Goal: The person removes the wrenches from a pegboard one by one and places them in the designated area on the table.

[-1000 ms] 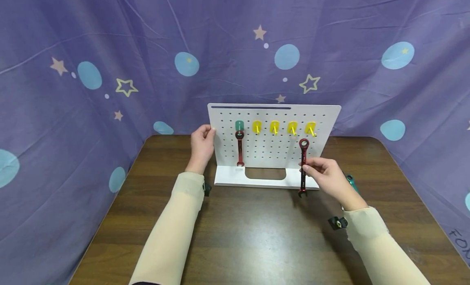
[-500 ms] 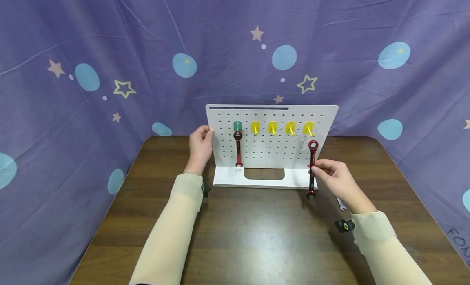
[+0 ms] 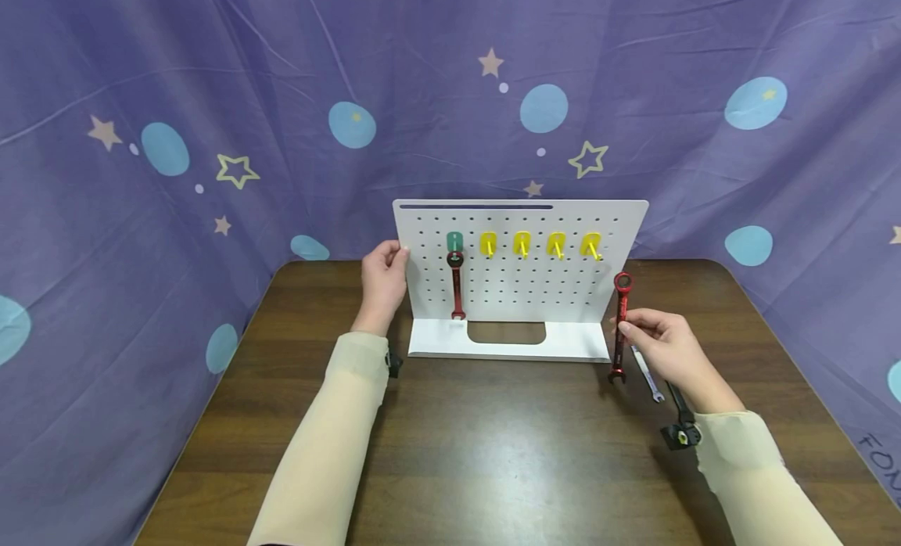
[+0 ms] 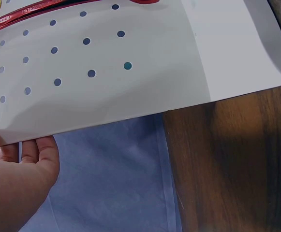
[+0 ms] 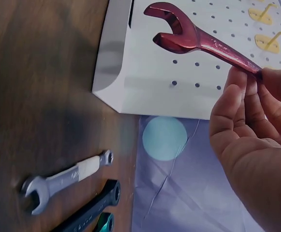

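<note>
My left hand [image 3: 384,280] pinches the left edge of the white pegboard [image 3: 521,288], thumb in front and fingers behind, as the left wrist view shows. In my right hand [image 3: 665,346] a red combination wrench [image 3: 621,327] is pinched near its middle, ring end up, just right of the pegboard. Its open end [image 5: 179,34] points away from the fingers in the right wrist view. A second red wrench [image 3: 457,292] hangs from the green hook [image 3: 454,241] at the board's left. Several yellow hooks [image 3: 522,245] line the same row with nothing on them.
On the brown table [image 3: 493,452], right of the board, lie a silver wrench [image 5: 65,179], a black wrench [image 5: 89,210] and a green-ended tool [image 5: 104,223], partly under my right forearm in the head view. A purple patterned curtain [image 3: 436,100] stands behind.
My right hand has carried the red wrench rightward, from in front of the pegboard to beyond its right edge. The silver wrench has come into sight. My left hand has kept its hold.
</note>
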Action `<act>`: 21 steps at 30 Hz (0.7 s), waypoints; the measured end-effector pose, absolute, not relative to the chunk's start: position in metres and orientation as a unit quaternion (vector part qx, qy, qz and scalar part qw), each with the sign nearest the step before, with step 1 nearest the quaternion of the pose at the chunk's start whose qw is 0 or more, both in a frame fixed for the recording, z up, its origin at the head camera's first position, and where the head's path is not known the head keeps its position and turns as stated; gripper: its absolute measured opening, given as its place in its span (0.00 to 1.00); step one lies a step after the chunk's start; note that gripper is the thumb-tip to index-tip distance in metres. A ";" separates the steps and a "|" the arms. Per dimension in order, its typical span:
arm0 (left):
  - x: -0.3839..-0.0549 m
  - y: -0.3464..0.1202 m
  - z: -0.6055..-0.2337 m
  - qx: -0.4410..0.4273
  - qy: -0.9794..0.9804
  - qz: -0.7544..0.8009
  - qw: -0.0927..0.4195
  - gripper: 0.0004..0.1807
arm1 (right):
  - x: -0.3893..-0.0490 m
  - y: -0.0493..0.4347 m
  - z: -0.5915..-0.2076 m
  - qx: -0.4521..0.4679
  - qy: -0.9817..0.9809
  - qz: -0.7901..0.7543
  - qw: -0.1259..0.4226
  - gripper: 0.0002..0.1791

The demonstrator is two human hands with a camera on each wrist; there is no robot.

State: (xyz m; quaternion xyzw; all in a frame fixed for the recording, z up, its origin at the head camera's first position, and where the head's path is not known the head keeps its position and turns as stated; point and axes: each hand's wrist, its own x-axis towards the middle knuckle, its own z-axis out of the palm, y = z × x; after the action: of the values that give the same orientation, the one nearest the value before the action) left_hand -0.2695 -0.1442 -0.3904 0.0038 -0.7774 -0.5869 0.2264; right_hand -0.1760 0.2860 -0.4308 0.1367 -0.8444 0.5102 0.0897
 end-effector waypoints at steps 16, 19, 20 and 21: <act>-0.269 -0.143 -0.391 0.007 -0.776 -0.588 0.227 0.09 | -0.170 0.312 -0.437 0.132 -0.859 0.486 0.091 0.10; -0.269 -0.143 -0.391 0.008 -0.776 -0.589 0.226 0.09 | -0.169 0.319 -0.438 0.125 -0.855 0.496 0.086 0.09; -0.269 -0.143 -0.390 0.007 -0.776 -0.588 0.227 0.09 | -0.169 0.321 -0.439 0.121 -0.852 0.503 0.081 0.10; -0.269 -0.143 -0.390 0.006 -0.776 -0.588 0.227 0.09 | -0.169 0.323 -0.439 0.118 -0.850 0.508 0.079 0.10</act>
State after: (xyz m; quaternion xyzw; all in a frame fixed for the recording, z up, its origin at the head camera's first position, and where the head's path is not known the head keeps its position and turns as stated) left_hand -0.2693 -0.1431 -0.3902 0.0057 -0.7763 -0.5880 0.2272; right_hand -0.1685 0.3230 -0.4394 0.1185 -0.8497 0.5078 0.0787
